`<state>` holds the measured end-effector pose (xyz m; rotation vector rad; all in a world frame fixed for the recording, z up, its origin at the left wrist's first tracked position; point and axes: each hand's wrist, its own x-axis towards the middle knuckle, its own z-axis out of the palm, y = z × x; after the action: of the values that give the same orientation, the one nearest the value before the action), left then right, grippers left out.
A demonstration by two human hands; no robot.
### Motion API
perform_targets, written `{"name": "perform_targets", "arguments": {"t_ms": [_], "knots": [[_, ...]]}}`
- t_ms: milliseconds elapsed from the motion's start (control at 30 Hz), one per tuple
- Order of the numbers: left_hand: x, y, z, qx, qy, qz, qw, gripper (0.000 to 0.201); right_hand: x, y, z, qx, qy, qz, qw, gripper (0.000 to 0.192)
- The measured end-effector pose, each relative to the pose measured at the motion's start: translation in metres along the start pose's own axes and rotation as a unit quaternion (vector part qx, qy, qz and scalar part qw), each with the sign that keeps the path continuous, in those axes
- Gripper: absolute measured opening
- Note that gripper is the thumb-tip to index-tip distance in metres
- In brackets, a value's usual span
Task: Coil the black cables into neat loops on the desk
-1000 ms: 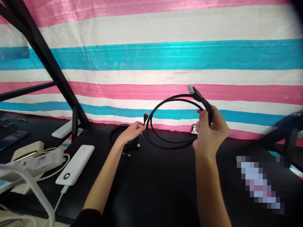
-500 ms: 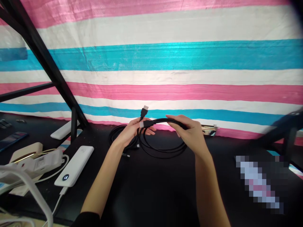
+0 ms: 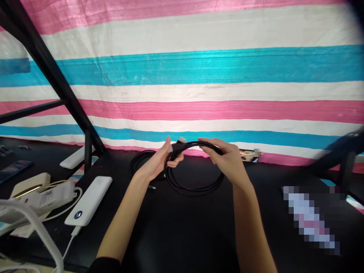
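Note:
A black cable (image 3: pixel 196 189) is wound into a round coil and held up between my two hands. My left hand (image 3: pixel 155 163) has its fingers curled round the coil's left side, with the thumb raised. My right hand (image 3: pixel 226 153) pinches the bundled loops at the upper right. By my left fingers, the cable's two flat plugs (image 3: pixel 178 146) lie together at the top of the coil, their tips pale. Behind my left hand, a second coiled black cable (image 3: pixel 139 157) rests on the black table (image 3: pixel 182 235); one of its plugs (image 3: pixel 152 187) sticks out below my wrist.
On the left are a white power bank (image 3: pixel 91 199) with a cable plugged in, a power strip (image 3: pixel 54 197), a phone (image 3: pixel 14 170) and another white block (image 3: pixel 74 157). A small picture-like item (image 3: pixel 248 155) stands behind my right hand. Black frame bars (image 3: pixel 65 91) flank the striped sheet.
The upright plug has come down beside the other one, and its loose length has joined the coil. My left fingers have closed round the loops, with the thumb lifting.

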<state>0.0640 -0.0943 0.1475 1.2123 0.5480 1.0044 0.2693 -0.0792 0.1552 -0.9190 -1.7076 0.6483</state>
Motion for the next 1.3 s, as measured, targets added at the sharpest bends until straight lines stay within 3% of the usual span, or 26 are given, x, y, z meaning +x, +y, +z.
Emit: {"name": "perform_targets", "arguments": {"t_ms": [167, 433, 733, 800, 967, 1300], "knots": [[-0.005, -0.001, 0.0, 0.068, -0.017, 0.019, 0.997, 0.027, 0.002, 0.006, 0.001, 0.035, 0.003, 0.018, 0.999, 0.023], [-0.001, -0.002, 0.001, 0.074, 0.085, 0.061, 0.992, 0.02, 0.0, 0.004, 0.013, -0.012, 0.059, -0.077, 0.995, 0.027], [-0.003, -0.001, 0.002, 0.03, 0.113, 0.047, 0.992, 0.043, -0.004, -0.006, 0.015, -0.03, 0.072, -0.074, 0.994, 0.026], [-0.003, 0.0, 0.003, 0.028, 0.122, 0.055, 0.991, 0.043, -0.005, -0.006, 0.013, -0.016, 0.055, -0.059, 0.997, 0.03], [-0.003, 0.0, 0.002, 0.029, 0.123, 0.057, 0.99, 0.036, -0.004, -0.005, 0.006, 0.018, -0.052, -0.017, 0.998, 0.046], [-0.004, 0.003, 0.0, 0.046, 0.147, 0.058, 0.986, 0.037, -0.003, -0.007, 0.0, 0.005, -0.126, 0.068, 0.99, 0.029]]}}
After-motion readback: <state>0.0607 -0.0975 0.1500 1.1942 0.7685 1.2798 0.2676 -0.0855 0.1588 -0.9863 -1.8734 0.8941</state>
